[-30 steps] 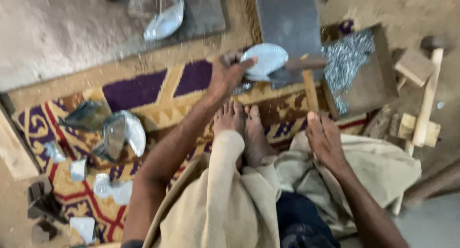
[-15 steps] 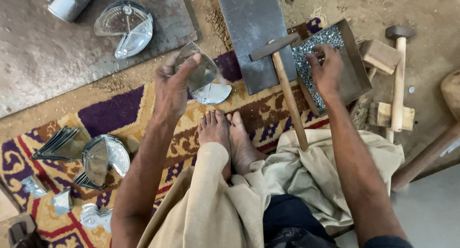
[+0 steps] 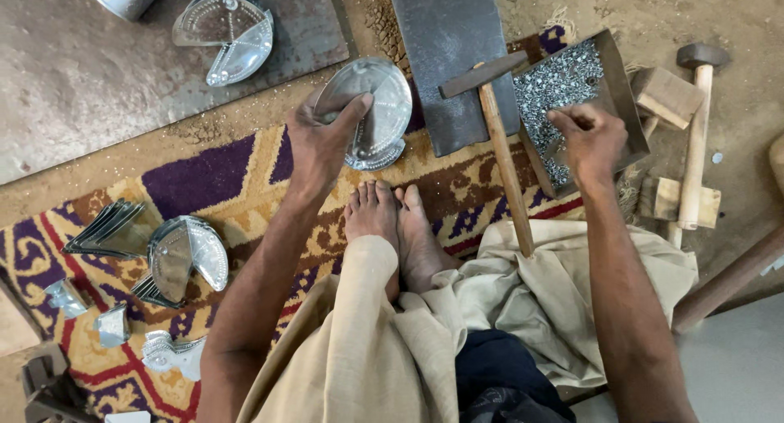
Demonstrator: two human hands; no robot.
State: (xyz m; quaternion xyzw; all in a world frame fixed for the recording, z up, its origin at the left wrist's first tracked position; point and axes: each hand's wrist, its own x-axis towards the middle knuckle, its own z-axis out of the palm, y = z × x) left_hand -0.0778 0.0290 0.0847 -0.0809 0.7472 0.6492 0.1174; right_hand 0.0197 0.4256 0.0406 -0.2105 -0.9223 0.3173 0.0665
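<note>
The left hand (image 3: 322, 141) is clamped over the edge of a round, shiny metal disc (image 3: 377, 111), thumb on its face, tilting it up off the patterned rug (image 3: 212, 186) just ahead of the person's bare feet (image 3: 396, 227). The right hand (image 3: 592, 137) is pinched shut inside a shallow metal tray (image 3: 625, 104), fingertips buried in a heap of small silvery rivets (image 3: 551, 84); whether it has any between the fingers I cannot tell. Between the two hands lies a hammer (image 3: 498, 137), its wooden handle running back onto the lap, its head resting on a dark, flat steel slab (image 3: 449, 39). To the right, on bare dirt, sit a wooden mallet (image 3: 694, 137) and wood blocks (image 3: 665, 96). Further left, more pressed metal pieces (image 3: 184, 256) are stacked on the rug, and another domed piece (image 3: 224, 31) lies on a rusty sheet (image 3: 82, 88).
</note>
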